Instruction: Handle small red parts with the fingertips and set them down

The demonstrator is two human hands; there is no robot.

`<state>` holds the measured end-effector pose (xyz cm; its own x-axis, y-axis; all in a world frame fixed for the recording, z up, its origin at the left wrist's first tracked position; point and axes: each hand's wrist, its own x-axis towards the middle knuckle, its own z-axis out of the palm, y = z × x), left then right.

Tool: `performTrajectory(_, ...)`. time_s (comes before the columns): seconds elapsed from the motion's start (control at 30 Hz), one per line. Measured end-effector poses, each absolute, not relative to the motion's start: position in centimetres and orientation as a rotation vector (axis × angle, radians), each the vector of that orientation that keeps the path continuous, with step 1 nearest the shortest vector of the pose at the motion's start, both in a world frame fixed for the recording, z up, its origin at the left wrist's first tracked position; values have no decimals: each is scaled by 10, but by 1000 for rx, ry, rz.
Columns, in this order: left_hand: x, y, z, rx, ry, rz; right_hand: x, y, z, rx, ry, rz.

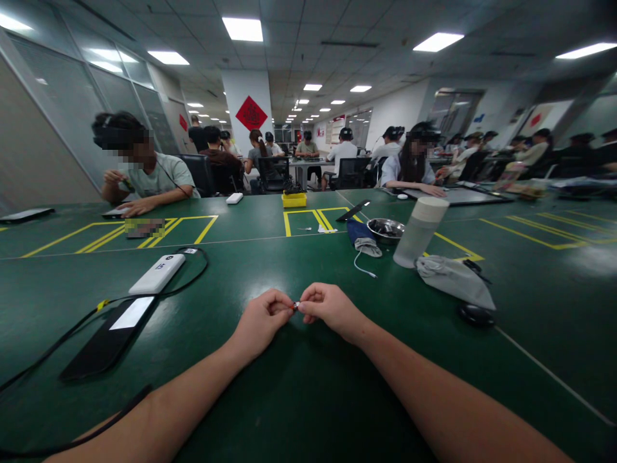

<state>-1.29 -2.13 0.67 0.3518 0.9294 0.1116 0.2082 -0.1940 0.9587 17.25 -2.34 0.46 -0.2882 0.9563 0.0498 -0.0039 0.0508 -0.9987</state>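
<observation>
My left hand (266, 316) and my right hand (332, 310) meet in front of me, a little above the green table (231, 276). Between their pinched fingertips is a tiny red and white piece (295, 305). Both thumbs and forefingers close on it from opposite sides. Its kind is too small to make out, and the fingers cover most of it.
To the left lie a white power bank (157, 273), a black cable (205, 267) and a black strip (103, 344). On the right are a frosted bottle (420, 235), a metal bowl (385, 229), a grey pouch (453, 278) and a black mouse (475, 315). People sit across the table.
</observation>
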Motion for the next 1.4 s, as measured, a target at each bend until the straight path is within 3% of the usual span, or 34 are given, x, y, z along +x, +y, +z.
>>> performTrajectory(0.73, -11, -21, -1, 1757, 975, 1015, 174, -26, 9, -971, -1618, 1309)
performTrajectory(1.13, -11, -21, -1, 1748, 955, 957, 170, -29, 6, -947, -1884, 918)
performTrajectory(1.4, -11, -21, -4, 1771, 945, 926, 170, -29, 5, -926, -1935, 873)
